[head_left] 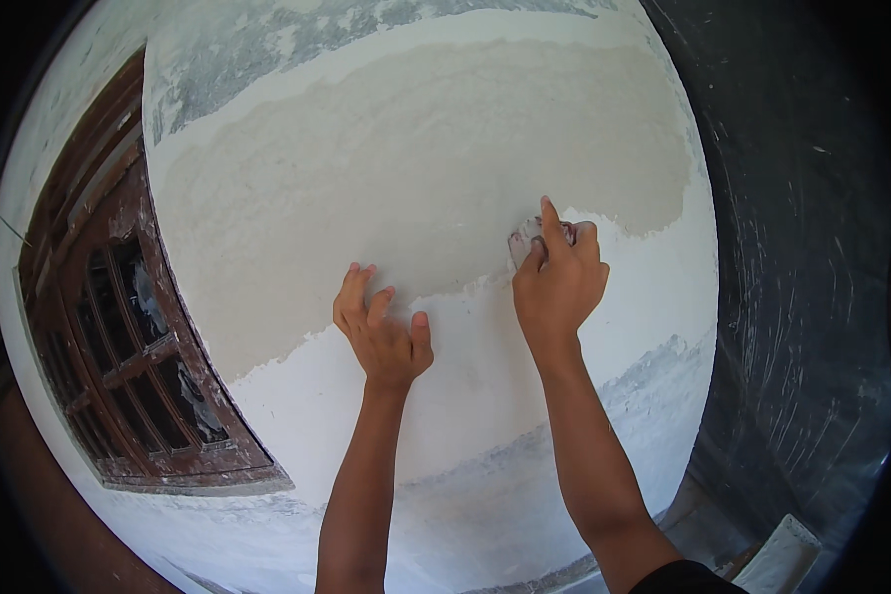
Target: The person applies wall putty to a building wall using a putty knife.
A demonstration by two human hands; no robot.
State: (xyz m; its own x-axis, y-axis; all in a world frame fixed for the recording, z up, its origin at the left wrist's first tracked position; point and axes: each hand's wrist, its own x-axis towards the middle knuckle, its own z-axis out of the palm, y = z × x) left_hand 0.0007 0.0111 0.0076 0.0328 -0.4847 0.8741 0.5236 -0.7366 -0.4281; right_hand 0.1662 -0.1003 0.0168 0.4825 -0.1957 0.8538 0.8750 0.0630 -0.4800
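Mottled grey wall [485, 495], broad beige patch [426, 148] across it, white coating [465, 356] below, meeting it raggedly

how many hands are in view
2. The left hand is at the lower edge of the beige patch; the right hand, higher and farther right, holds a white-smeared piece. No others show.

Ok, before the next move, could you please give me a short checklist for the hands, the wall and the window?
1. Grip: ok, the right hand holds a white-smeared tool.
2. Left hand free: ok, holding nothing.
3. Left hand's contact with the wall: cannot tell.
4. Wall colour uniform: not ok, a beige patch meets white along a ragged edge.
5. Wooden window clean: not ok, whitish specks on it.
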